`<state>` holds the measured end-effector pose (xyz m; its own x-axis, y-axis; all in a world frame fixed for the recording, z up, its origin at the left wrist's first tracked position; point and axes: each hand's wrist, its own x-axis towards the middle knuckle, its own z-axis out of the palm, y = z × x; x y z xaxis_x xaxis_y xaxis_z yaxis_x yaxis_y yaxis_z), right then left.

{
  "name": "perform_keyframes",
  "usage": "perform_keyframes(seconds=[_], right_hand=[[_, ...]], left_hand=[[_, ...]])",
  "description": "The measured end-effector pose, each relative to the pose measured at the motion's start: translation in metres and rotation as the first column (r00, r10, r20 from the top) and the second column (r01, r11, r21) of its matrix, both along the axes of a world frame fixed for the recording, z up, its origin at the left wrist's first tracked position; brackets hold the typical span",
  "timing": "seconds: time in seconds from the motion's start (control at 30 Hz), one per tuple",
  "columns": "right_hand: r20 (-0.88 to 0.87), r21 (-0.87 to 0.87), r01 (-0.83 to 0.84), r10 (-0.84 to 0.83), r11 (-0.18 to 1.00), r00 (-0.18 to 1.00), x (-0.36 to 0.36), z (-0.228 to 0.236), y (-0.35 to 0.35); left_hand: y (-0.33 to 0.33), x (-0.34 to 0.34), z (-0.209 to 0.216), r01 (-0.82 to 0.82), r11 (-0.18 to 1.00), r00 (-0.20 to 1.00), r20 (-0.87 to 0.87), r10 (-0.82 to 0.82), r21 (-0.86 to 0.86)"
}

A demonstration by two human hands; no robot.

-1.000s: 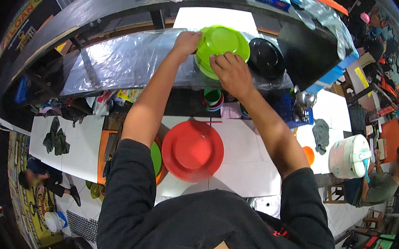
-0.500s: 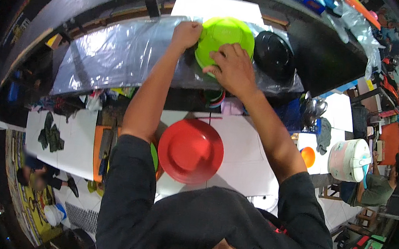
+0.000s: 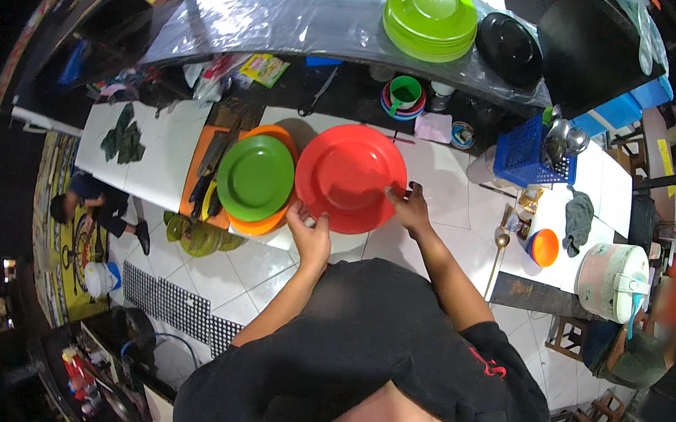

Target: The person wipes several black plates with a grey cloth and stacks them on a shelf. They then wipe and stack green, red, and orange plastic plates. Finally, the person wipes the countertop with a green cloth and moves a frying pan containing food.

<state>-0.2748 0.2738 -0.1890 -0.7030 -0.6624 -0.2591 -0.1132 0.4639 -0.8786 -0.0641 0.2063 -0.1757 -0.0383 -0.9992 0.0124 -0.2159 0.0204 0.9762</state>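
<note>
A wide-rimmed red plate [image 3: 350,167] lay on the white tiled counter [image 3: 443,197], directly in front of the person and just right of a green plate [image 3: 256,179]. The left hand [image 3: 311,239] was at its lower left rim, half open, fingers loosely curled with the thumb apart. The right hand [image 3: 412,215] was at the right rim, partly open, its thumb toward the plate's face and its fingers raised outside. I cannot tell whether either hand had closed on the rim; meeting it from two sides would presumably keep so broad a plate level.

The green plate rested on an orange plate [image 3: 274,133], nested probably to save counter space. Beside them, knives [image 3: 211,158] lay along an orange cutting board [image 3: 192,185], likely within easy reach of the left arm.

On the shelf beyond, lime-green plates [image 3: 427,45] stood stacked next to a black dish [image 3: 510,50], over a clear plastic sheet [image 3: 292,11] (perhaps there to keep the surface clean). To the right, a blue basket [image 3: 521,151] held metal ladles [image 3: 571,141] upright, bowls upward, apparently for quick picking.
</note>
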Motion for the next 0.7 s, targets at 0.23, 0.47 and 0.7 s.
perform_keyframes(seconds=[0.23, 0.47, 0.7], right_hand=[[-0.104, 0.042, -0.067, 0.071, 0.997, 0.992, -0.006, -0.04, -0.005], [0.518, -0.105, -0.139, 0.174, 0.985, 0.838, -0.002, -0.031, 0.012], [0.53, -0.145, -0.076, 0.142, 0.987, 0.836, 0.001, -0.035, 0.08]], left_hand=[[-0.025, -0.003, -0.052, 0.175, 0.926, 0.964, -0.249, -0.092, 0.334], [-0.023, 0.005, -0.067, 0.214, 0.801, 0.955, -0.291, -0.053, 0.559], [0.036, -0.001, -0.018, 0.342, 0.791, 0.936, -0.259, -0.239, 0.507]])
